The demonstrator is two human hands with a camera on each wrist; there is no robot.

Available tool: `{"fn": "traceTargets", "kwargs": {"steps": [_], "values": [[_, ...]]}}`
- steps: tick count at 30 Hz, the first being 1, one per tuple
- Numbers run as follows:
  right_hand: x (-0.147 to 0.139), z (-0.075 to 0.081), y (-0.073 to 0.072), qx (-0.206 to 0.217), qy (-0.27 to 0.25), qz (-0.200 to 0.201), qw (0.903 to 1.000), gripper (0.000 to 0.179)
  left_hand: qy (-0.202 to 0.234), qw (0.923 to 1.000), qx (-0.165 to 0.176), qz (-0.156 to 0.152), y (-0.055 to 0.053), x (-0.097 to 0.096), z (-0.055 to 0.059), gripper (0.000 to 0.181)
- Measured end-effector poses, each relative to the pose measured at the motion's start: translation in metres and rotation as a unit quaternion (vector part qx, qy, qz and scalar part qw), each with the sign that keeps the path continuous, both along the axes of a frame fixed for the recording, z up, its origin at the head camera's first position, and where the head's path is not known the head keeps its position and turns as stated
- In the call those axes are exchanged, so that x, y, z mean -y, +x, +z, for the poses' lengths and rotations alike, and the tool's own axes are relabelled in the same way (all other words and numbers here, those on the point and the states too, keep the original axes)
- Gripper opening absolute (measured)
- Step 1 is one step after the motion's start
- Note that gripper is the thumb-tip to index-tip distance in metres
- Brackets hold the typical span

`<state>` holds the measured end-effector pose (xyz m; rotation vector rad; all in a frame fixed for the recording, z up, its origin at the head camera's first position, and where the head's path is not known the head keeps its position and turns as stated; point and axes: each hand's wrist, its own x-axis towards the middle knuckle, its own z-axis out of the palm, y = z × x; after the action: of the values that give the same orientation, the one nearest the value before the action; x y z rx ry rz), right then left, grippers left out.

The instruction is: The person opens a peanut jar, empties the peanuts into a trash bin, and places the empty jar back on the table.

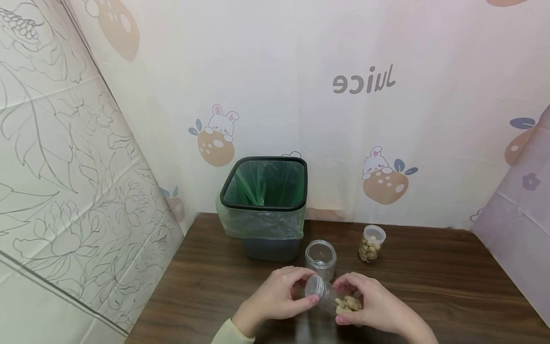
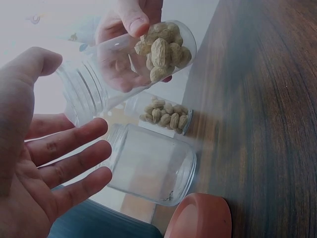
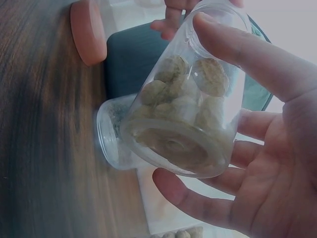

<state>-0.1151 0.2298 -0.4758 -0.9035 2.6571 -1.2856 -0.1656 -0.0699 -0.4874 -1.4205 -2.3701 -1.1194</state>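
A small clear jar (image 1: 328,301) with peanuts (image 2: 163,52) in its bottom end lies tilted between both hands. My right hand (image 1: 374,306) grips its body near the base, thumb on one side and fingers on the other. The left hand (image 1: 285,294) holds the ridged neck end between thumb and index finger; its other fingers (image 2: 74,153) are spread away from the jar. Just behind the hands stands a wider clear jar (image 1: 321,260), with a few dark specks inside near its bottom. Farther right, a second jar of peanuts (image 1: 370,244) stands upright with a translucent top.
A dark bin (image 1: 272,248) lined with a green bag (image 1: 258,224) stands at the back left of the brown wooden table (image 1: 442,272). An orange round piece (image 2: 200,218) sits on the table by the wider jar. Printed curtains (image 1: 301,95) enclose the table.
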Motion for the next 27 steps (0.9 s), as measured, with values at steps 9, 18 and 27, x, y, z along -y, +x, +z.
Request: {"fn": "traceTargets", "kwargs": {"steps": [9,18,27], "values": [[-0.002,0.002,0.000,0.018,-0.005,-0.004,0.9998,0.052,0.004,0.9997,0.023,0.004,-0.001,0.002,0.000,0.038],[-0.004,0.003,0.000,0.003,-0.011,-0.006,0.9999,0.054,0.011,0.9978,0.063,0.018,-0.003,0.008,0.003,0.040],[-0.012,0.000,0.003,-0.048,0.002,-0.013,0.9988,0.055,-0.027,0.9966,0.044,0.064,-0.007,0.023,-0.002,0.046]]}}
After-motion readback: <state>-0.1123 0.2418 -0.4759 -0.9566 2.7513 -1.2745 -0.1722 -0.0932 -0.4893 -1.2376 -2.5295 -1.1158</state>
